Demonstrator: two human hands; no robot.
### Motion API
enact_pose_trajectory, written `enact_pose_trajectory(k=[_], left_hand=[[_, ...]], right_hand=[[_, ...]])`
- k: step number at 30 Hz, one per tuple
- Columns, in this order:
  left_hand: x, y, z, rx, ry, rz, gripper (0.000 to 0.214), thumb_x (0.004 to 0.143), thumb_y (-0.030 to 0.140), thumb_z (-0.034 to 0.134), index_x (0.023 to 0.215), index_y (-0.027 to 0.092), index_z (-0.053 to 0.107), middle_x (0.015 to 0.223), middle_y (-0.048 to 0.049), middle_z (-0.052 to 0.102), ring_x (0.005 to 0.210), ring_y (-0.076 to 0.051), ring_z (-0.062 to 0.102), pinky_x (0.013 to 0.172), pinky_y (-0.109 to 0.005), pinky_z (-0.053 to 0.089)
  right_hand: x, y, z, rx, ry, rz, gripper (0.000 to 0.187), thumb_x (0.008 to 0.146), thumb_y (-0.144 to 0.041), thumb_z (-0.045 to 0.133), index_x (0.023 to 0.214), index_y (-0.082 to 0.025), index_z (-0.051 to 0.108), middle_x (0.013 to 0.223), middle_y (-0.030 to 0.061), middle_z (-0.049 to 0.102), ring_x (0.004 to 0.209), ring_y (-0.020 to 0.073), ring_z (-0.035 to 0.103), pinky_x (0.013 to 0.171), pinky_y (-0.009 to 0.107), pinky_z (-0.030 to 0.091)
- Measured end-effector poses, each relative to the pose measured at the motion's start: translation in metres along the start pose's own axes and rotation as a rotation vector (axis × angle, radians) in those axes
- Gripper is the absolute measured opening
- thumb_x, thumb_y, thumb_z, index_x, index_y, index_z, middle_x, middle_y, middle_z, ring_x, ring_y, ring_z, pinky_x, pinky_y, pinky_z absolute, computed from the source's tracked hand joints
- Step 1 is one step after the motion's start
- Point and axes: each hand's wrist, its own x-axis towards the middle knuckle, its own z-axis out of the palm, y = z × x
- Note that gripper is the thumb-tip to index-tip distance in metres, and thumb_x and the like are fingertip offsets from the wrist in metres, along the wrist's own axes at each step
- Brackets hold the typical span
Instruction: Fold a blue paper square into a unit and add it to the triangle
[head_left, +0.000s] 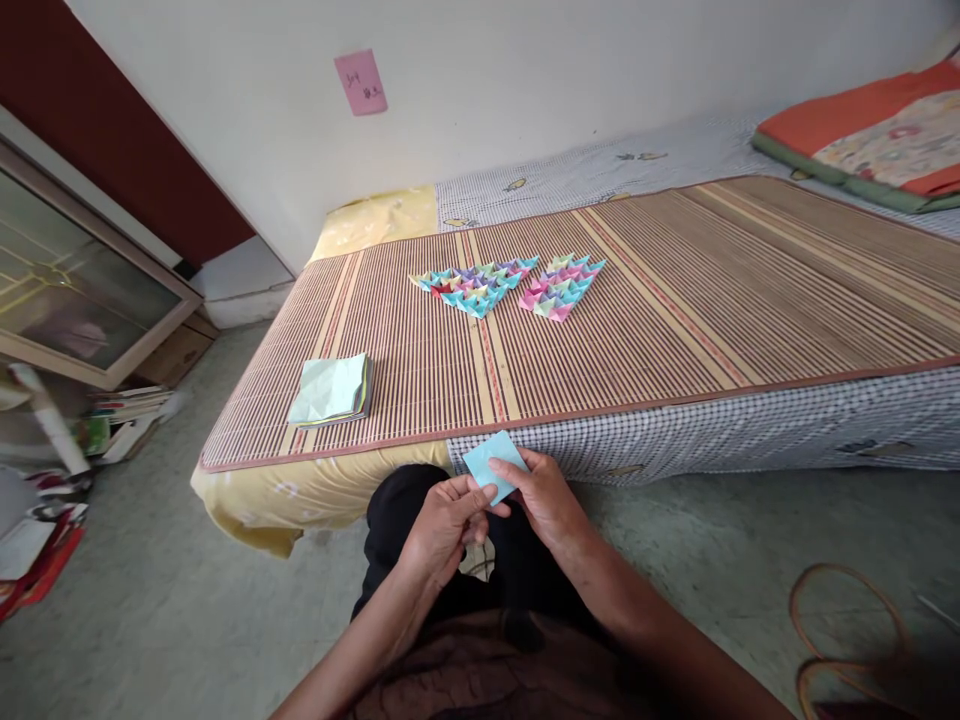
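Observation:
A small square of light blue paper [493, 462] is held above my lap, close to the bed's front edge. My left hand [452, 520] pinches its lower left side between thumb and fingers. On its right side my right hand [541, 488] grips it, thumb lying on top and fingers behind. Farther back on the mat stand two groups of folded paper pieces: a wider multicoloured one [478, 288] and a narrower one [564, 287] to its right. A stack of paper squares [331, 388], pale green on top, lies on the mat to the left.
A striped bamboo mat [645, 330] covers the bed over a checked sheet [705, 425]. Folded orange bedding [817, 120] lies at the far right. A pink note [361, 82] is on the wall. A glass-doored cabinet [67, 270] stands left; a looped cord [847, 580] lies at lower right.

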Motion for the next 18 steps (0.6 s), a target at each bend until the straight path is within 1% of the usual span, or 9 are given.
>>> enact_pose_trajectory(k=[5, 9, 12, 15, 18], left_hand=[[0.0012, -0.0005, -0.002, 0.023, 0.098, 0.11, 0.044, 0.062, 0.045, 0.092, 0.06, 0.016, 0.06, 0.058, -0.0065, 0.072, 0.034, -0.006, 0.047, 0.04, -0.019, 0.024], [0.002, 0.0001, -0.0033, 0.042, 0.162, 0.19, 0.042, 0.063, 0.04, 0.093, 0.059, 0.017, 0.059, 0.054, -0.003, 0.069, 0.035, -0.006, 0.047, 0.043, -0.019, 0.028], [0.0028, -0.0001, -0.0041, 0.035, 0.195, 0.231, 0.038, 0.063, 0.037, 0.092, 0.061, 0.017, 0.061, 0.053, 0.0003, 0.067, 0.038, -0.006, 0.046, 0.045, -0.02, 0.032], [0.0036, 0.0001, -0.0054, 0.005, 0.216, 0.255, 0.036, 0.064, 0.038, 0.091, 0.064, 0.017, 0.061, 0.055, 0.0022, 0.064, 0.042, -0.006, 0.044, 0.047, -0.02, 0.032], [0.0041, 0.0018, -0.0078, -0.037, 0.228, 0.263, 0.036, 0.067, 0.04, 0.088, 0.066, 0.017, 0.06, 0.053, 0.0052, 0.056, 0.045, -0.006, 0.039, 0.048, -0.021, 0.029]], right_hand=[[-0.0014, -0.0014, -0.0017, -0.016, -0.077, 0.025, 0.04, 0.077, -0.055, 0.078, 0.07, -0.018, 0.066, 0.066, -0.0001, 0.061, 0.06, 0.0154, 0.054, 0.062, 0.029, 0.047], [-0.0018, 0.0002, -0.0048, -0.072, -0.088, 0.002, 0.037, 0.073, -0.051, 0.085, 0.072, -0.017, 0.072, 0.063, -0.0003, 0.063, 0.059, 0.0153, 0.055, 0.062, 0.028, 0.046], [-0.0024, 0.0017, -0.0051, -0.087, -0.086, -0.025, 0.035, 0.078, -0.051, 0.082, 0.071, -0.017, 0.074, 0.063, 0.0002, 0.065, 0.061, 0.0158, 0.057, 0.064, 0.029, 0.047], [-0.0041, 0.0012, -0.0035, -0.08, -0.108, -0.036, 0.035, 0.083, -0.052, 0.077, 0.073, -0.018, 0.075, 0.067, 0.0017, 0.068, 0.065, 0.0168, 0.061, 0.068, 0.03, 0.05], [-0.0057, -0.0003, -0.0016, -0.063, -0.157, -0.026, 0.037, 0.083, -0.054, 0.076, 0.076, -0.018, 0.076, 0.073, 0.004, 0.071, 0.069, 0.0177, 0.064, 0.072, 0.031, 0.052]])
